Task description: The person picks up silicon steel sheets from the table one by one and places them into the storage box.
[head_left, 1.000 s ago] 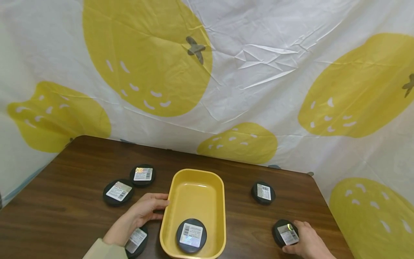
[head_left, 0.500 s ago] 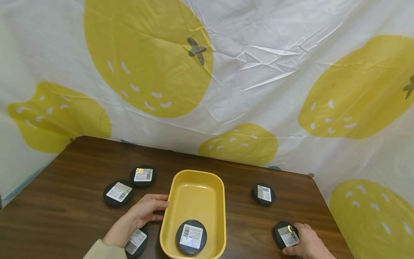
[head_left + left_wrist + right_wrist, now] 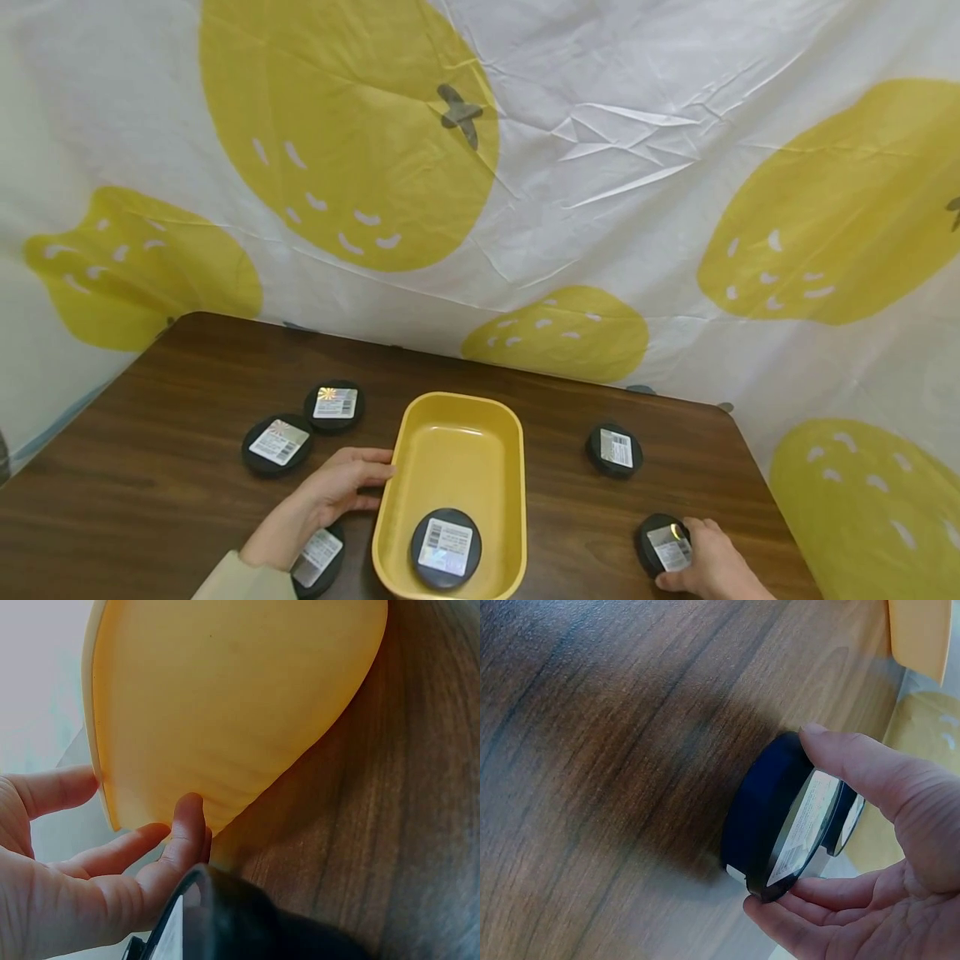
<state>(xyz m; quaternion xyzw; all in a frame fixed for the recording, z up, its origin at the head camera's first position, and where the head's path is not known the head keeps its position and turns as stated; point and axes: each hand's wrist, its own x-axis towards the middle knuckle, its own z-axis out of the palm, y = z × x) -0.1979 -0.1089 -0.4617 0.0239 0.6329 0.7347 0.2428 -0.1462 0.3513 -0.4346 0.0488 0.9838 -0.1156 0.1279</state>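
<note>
My left hand (image 3: 345, 486) is at the left side of a yellow rectangular tray (image 3: 517, 492), its fairly straight fingers touching the outer wall and rim. In the left wrist view the fingertips (image 3: 189, 814) lie against the tray's side (image 3: 225, 697). A flat round black container with a silvery label (image 3: 444, 548) lies inside the tray's near end. At the right, my right hand (image 3: 716, 560) pinches another flat round black container (image 3: 654, 557) by its edge. In the right wrist view thumb and fingers grip opposite sides of this container (image 3: 761, 806), label facing the palm.
Two more black containers lie left of the tray, one nearer (image 3: 276, 446) and one farther (image 3: 334, 407). Another (image 3: 318, 562) sits partly under my left forearm. One more (image 3: 614, 450) stands right of the tray. A lemon-print curtain (image 3: 555, 200) hangs behind the brown table (image 3: 187, 400).
The view shifts very slightly. Both hands, the tray and the containers otherwise stay where they were.
</note>
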